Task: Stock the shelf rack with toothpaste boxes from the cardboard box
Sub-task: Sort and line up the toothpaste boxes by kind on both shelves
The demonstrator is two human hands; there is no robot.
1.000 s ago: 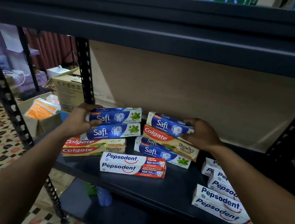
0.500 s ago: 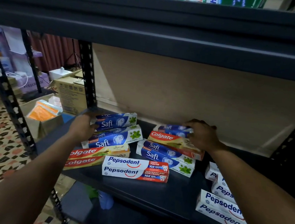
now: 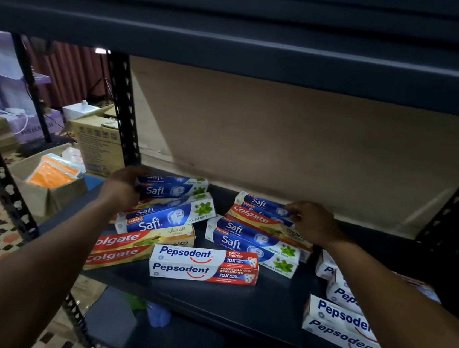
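On the dark metal shelf rack (image 3: 236, 306) we are squaring blue Safi toothpaste boxes (image 3: 169, 191) gently, left hand (image 3: 123, 190) gripping one, right hand (image 3: 313, 222) seemingly pinching another.

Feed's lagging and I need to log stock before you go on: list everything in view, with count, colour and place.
Blue-and-white Safi toothpaste boxes: at least four, in two stacks, mid-shelf.
Red-and-yellow Colgate toothpaste boxes: at least two, one in each stack.
White-and-red Pepsodent toothpaste boxes: one front centre, at least three piled right.
Black metal shelf rack: one, brown backing board behind.
Brown cardboard cartons: at least two, floor left; one holds orange packets.
Left hand: one, grips left stack's top Safi box.
Right hand: one, holds right stack's top Safi box.
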